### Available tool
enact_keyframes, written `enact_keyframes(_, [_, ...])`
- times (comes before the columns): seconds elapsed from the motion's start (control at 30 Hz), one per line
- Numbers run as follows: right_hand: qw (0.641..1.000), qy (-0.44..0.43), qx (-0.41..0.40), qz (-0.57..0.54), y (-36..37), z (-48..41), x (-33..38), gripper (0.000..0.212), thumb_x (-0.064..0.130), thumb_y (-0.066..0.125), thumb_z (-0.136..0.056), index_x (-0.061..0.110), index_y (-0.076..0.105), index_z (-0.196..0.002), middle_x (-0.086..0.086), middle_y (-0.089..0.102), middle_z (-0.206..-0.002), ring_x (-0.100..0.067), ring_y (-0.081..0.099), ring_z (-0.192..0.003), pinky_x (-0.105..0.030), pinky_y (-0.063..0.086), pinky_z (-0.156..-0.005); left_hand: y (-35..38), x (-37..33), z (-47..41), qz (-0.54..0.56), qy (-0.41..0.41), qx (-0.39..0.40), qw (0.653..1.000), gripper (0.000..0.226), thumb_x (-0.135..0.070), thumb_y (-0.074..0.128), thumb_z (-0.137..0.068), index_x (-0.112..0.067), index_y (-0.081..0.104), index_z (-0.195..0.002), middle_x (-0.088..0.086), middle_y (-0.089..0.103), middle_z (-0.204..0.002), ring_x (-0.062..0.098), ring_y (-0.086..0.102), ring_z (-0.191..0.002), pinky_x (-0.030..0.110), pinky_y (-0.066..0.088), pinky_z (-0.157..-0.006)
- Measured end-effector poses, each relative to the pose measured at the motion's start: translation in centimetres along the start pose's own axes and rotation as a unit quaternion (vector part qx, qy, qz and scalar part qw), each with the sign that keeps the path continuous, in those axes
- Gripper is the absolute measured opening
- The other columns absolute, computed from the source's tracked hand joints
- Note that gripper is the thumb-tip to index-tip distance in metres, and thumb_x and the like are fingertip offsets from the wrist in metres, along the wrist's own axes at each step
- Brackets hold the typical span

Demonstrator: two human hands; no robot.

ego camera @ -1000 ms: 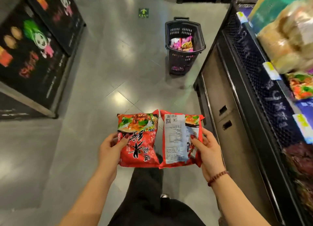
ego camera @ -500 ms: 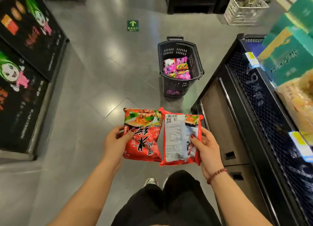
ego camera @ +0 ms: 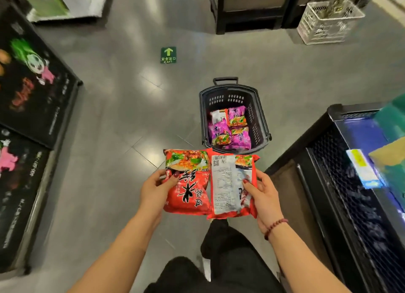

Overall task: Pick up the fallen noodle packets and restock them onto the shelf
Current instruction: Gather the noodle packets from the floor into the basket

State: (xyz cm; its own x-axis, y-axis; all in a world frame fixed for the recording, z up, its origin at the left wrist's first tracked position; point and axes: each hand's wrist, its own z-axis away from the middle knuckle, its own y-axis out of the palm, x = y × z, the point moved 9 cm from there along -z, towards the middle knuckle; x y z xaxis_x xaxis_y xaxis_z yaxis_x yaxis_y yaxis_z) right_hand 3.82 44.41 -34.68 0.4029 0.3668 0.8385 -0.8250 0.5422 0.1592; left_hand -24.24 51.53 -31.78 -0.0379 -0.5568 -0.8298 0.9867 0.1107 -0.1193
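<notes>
While the person stands in the aisle with both arms out in front, each hand has charge of one red noodle packet. The left hand grips the face-up packet by its left edge. The right hand grips the other packet, turned so its white printed back shows, by its right edge. On both hands the fingers are wrapped round the wrappers, thumbs on top and the rest tucked underneath, out of my sight. The two packets sit side by side, edges touching or very nearly so, above the floor and just left of the dark shelf.

To my eye, the picking-up is done for these two, and the step in hand is carrying them to the shelf. The next move likely calls for a turn to the right, a lift to the proper tier, and probably a flip of the right-hand packet so its front faces out.

Which tier that is, I cannot say. The shelf is cut off at the right edge of the view and its goods are smeared. I make out only a blue ledge, a price tag and some green and tan boxes, with no matching red packets.

Ahead on the floor, a dark basket holds purple packets. How deep they are stacked is hidden by its walls. Whether more packets lie on the floor behind the person's legs, I cannot see.
</notes>
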Motion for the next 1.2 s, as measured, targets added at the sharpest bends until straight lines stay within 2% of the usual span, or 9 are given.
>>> enact_keyframes(0.17, [1.000,0.007,-0.003,0.019,0.4,-7.9,4.8,0.032,0.000,0.062,-0.088,0.013,0.058,-0.118,-0.010,0.070,-0.112,-0.026,0.068,-0.102,-0.044,0.057,-0.086,5.4,-3.8,-5.5,-0.019,-0.019,0.013,1.000,0.020,-0.010,0.064,-0.091,-0.017,0.063,-0.109,0.002,0.072,-0.092,0.020,0.072,-0.074,0.030,0.055,-0.058])
enact_keyframes(0.3, [0.999,0.034,-0.030,0.026,-0.2,-13.6,6.3,0.032,0.001,0.063,-0.088,0.015,0.058,-0.117,-0.011,0.071,-0.108,-0.032,0.068,-0.102,-0.052,0.055,-0.086,10.2,-5.2,-10.9,-0.036,-0.045,0.045,0.997,0.016,-0.008,0.063,-0.092,-0.018,0.060,-0.104,0.001,0.068,-0.093,0.020,0.069,-0.074,0.029,0.053,-0.058])
enact_keyframes(0.6, [0.989,0.078,-0.128,0.003,-2.5,-25.5,7.1,0.034,-0.001,0.061,-0.089,0.013,0.055,-0.119,-0.008,0.070,-0.106,-0.020,0.071,-0.087,-0.031,0.060,-0.062,21.1,-5.8,-25.3,-0.131,-0.105,0.116,0.979,0.017,-0.009,0.061,-0.093,-0.026,0.059,-0.094,0.013,0.069,-0.105,0.031,0.070,-0.088,0.047,0.058,-0.080])
enact_keyframes(0.7, [0.985,0.091,-0.141,0.033,-2.8,-30.2,6.2,0.035,-0.004,0.060,-0.089,0.014,0.054,-0.118,-0.012,0.068,-0.112,-0.030,0.067,-0.102,-0.043,0.059,-0.081,23.8,-5.0,-28.8,-0.147,-0.123,0.112,0.975,0.019,-0.008,0.061,-0.093,-0.027,0.058,-0.091,0.014,0.069,-0.106,0.030,0.070,-0.086,0.047,0.058,-0.080])
enact_keyframes(0.83, [0.983,0.083,-0.147,0.070,-3.5,-37.3,4.8,0.032,-0.010,0.055,-0.090,0.016,0.056,-0.108,-0.004,0.069,-0.100,-0.014,0.067,-0.088,-0.035,0.056,-0.083,27.5,-2.0,-33.1,-0.146,-0.137,0.087,0.976,0.017,-0.005,0.060,-0.093,-0.022,0.060,-0.091,0.008,0.069,-0.096,0.030,0.069,-0.088,0.048,0.057,-0.083])
enact_keyframes(0.93, [0.981,0.091,-0.136,0.106,-3.9,-43.0,2.9,0.040,-0.011,0.054,-0.089,0.027,0.058,-0.101,0.012,0.072,-0.087,-0.004,0.067,-0.081,-0.029,0.055,-0.081,30.1,1.0,-36.6,-0.124,-0.134,0.043,0.982,0.015,-0.003,0.056,-0.095,-0.017,0.060,-0.099,0.002,0.067,-0.091,0.019,0.067,-0.080,0.028,0.058,-0.070])
enact_keyframes(1.03, [0.976,0.089,-0.126,0.154,-4.9,-48.6,-0.1,0.039,-0.009,0.054,-0.089,0.026,0.059,-0.106,-0.002,0.070,-0.101,-0.017,0.065,-0.095,-0.037,0.053,-0.090,32.2,5.0,-40.4,-0.115,-0.137,0.016,0.984,0.019,-0.002,0.054,-0.096,-0.020,0.060,-0.093,-0.002,0.067,-0.086,0.012,0.064,-0.071,0.017,0.052,-0.054])
enact_keyframes(1.13, [0.974,0.081,-0.112,0.182,-5.5,-53.2,-3.2,0.035,-0.007,0.054,-0.090,0.016,0.056,-0.116,-0.011,0.066,-0.111,-0.020,0.063,-0.100,-0.038,0.051,-0.094,33.8,9.3,-43.8,-0.125,-0.140,0.008,0.982,0.017,-0.004,0.053,-0.097,-0.019,0.060,-0.102,0.004,0.068,-0.095,0.018,0.067,-0.080,0.025,0.056,-0.061])
enact_keyframes(1.2, [0.970,0.079,-0.099,0.209,-5.6,-55.4,-5.6,0.036,-0.005,0.055,-0.090,0.023,0.056,-0.112,-0.007,0.067,-0.111,-0.014,0.064,-0.098,-0.034,0.051,-0.093,34.2,12.0,-45.8,-0.159,-0.131,-0.005,0.979,0.019,-0.008,0.055,-0.096,-0.025,0.061,-0.101,0.007,0.068,-0.100,0.025,0.067,-0.090,0.037,0.058,-0.075])
